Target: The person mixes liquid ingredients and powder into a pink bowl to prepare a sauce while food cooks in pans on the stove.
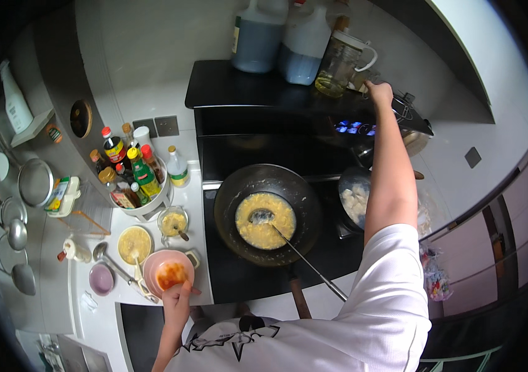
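Note:
My left hand (178, 300) grips the rim of a pink bowl (150, 267) with orange-red sauce inside, above the counter left of the stove. My right hand (379, 93) reaches to the black shelf behind the stove, at small clear containers beside a glass oil jug (338, 65); what its fingers hold, if anything, is unclear. On the cooktop stands a wok (268, 179) of yellow, egg-like food in liquid. A metal ladle (310, 266) rests in it, its handle leaning over the near rim. A second pan (356, 179) with pale chunks is partly behind my right arm.
Bottled seasonings fill a round white rack (152, 211) at the left. Near the pink bowl are a bowl of yellow food (134, 242), a glass bowl (173, 222) with a spoon, a purple bowl (101, 279) and another ladle (115, 265). The wok's wooden handle (299, 297) juts past the cooktop's front edge.

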The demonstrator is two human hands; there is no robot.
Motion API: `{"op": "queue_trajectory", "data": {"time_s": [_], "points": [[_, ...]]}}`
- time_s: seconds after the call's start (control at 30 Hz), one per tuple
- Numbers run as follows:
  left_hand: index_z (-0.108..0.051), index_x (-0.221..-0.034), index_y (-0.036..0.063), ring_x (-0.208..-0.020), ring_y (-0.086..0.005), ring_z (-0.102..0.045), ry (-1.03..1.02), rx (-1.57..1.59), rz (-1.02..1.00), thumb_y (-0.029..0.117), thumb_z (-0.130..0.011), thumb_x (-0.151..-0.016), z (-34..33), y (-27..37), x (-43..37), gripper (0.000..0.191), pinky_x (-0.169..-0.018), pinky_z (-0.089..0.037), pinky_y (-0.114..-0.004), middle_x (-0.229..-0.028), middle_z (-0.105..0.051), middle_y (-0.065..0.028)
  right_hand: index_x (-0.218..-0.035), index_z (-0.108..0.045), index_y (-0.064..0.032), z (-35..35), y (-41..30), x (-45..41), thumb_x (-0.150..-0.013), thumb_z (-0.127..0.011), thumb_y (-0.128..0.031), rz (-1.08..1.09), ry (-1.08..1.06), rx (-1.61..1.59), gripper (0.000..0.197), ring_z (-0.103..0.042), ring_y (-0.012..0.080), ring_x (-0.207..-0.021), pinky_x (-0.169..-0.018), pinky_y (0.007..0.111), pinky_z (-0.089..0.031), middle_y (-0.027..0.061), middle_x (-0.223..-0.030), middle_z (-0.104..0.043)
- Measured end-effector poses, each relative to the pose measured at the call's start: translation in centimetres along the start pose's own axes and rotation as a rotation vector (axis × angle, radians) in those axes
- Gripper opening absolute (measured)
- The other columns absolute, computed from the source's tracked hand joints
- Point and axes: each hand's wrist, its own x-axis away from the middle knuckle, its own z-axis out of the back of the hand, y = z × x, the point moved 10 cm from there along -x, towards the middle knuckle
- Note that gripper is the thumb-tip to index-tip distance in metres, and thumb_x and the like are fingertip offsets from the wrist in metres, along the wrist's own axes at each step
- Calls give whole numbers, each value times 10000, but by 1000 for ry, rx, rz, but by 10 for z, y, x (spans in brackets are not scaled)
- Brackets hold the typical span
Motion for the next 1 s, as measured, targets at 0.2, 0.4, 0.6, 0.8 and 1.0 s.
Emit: {"op": "queue_trajectory", "data": {"time_s": [0.2, 0.4, 0.6, 0.8, 1.0], "points": [[-635, -666, -24, -557, -66, -455, -64, -4, 6, 158, -501, -910, -22, 16, 1, 332, -543, -360, -222, -570, -546, -19, -839, -663, 9, -29, 31, -34, -681, -679, -377, 36, -112, -207, 417, -628, 287, -851, -774, 356, -463, 187, -872, -653], [-648, -685, -7, -514, -56, -368, -158, 5, -26, 168, -505, -903, -30, 21, 4, 314, -482, -289, -236, -527, -453, 1, -760, -602, -33, 6, 24, 33, -810, -609, -285, 20, -144, -792, 258, -570, 133, -547, -505, 237, -420, 68, -675, -623], [-647, -690, 1, -499, -63, -370, -348, 68, -80, 181, -531, -885, -46, 33, 1, 290, -468, -288, -239, -528, -459, -3, -874, -555, -11, 117, 26, 142, -869, -541, -225, -99, -36, -960, 214, -581, 115, -611, -523, 216, -434, 55, -717, -607], [-634, -824, -25, -637, -80, -417, -535, 311, 54, 381, -332, -956, -41, 23, -1, 523, -612, -323, -215, -634, -485, 1, -823, -530, 5, 183, -35, 321, -876, -499, -131, 28, -81, -980, 149, -505, 92, -594, -578, 203, -416, 86, -717, -592], [-439, -1198, -43, -1014, -269, -487, -679, 1091, 467, 630, -238, -879, -61, 37, 12, 772, -905, -358, -385, -1047, -526, -159, -821, -534, -35, 135, -72, 521, -873, -490, -127, -130, -202, -997, 114, -567, 116, -671, -619, 229, -447, 66, -725, -612]]}}
